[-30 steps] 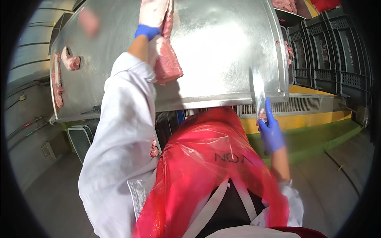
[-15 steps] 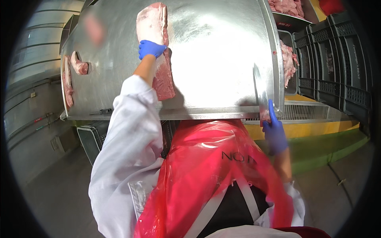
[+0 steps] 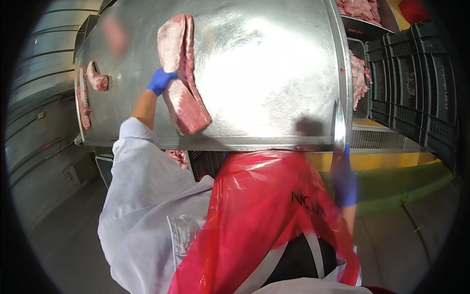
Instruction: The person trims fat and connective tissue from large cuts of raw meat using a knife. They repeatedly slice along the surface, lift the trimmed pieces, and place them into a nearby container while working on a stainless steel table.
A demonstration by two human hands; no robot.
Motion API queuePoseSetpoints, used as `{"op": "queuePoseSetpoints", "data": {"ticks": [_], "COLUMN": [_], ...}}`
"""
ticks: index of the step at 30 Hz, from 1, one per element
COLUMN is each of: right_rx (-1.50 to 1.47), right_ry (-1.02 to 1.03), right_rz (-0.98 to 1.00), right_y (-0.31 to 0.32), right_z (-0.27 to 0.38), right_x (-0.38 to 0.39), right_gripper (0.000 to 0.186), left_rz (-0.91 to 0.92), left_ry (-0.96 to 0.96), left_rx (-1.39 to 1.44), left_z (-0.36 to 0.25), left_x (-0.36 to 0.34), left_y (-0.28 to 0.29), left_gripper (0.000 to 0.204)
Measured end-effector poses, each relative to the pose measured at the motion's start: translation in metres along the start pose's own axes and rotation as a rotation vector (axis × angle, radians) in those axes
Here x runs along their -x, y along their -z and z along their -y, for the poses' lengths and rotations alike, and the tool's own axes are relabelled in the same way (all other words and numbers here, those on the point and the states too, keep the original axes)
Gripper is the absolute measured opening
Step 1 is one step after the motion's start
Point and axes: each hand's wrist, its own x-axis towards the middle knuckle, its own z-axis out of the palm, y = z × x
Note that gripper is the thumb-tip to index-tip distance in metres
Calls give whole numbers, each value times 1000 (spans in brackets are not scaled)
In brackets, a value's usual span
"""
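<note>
My blue-gloved left hand (image 3: 160,81) grips the left side of a long slab of pale fat and pink meat (image 3: 192,113) lying on the steel worktable (image 3: 254,98). My blue-gloved right hand (image 3: 345,183), smeared by motion, holds a long knife (image 3: 339,125) upright at the table's near right corner. At the table's left end lie a long strip of meat (image 3: 83,105) and a smaller chunk (image 3: 98,78). A blurred pink shape (image 3: 116,35) shows farther back on the left.
Beyond the table's right edge stand a tub of meat pieces (image 3: 359,78), another container of meat (image 3: 357,11) farther back, and dark plastic crates (image 3: 406,90). Another tub of meat pieces (image 3: 177,159) shows under the near edge. I wear a red plastic apron (image 3: 259,206).
The meat slab has moved toward the near edge and a little left with my left hand. My right hand and the knife have shifted right and toward me.
</note>
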Motion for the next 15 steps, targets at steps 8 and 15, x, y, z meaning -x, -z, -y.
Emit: {"op": "queuePoseSetpoints", "data": {"ticks": [8, 15], "right_rx": [-253, -192], "right_ry": [151, 346], "right_rz": [309, 778], "right_y": [-18, -92], "right_z": [55, 161], "right_x": [-57, -173], "right_gripper": [77, 77], "left_rz": [-26, -465], "left_ry": [-4, 284], "left_rx": [15, -479], "left_z": [45, -39], "left_x": [55, 152], "left_y": [-45, -114], "left_gripper": [70, 105]}}
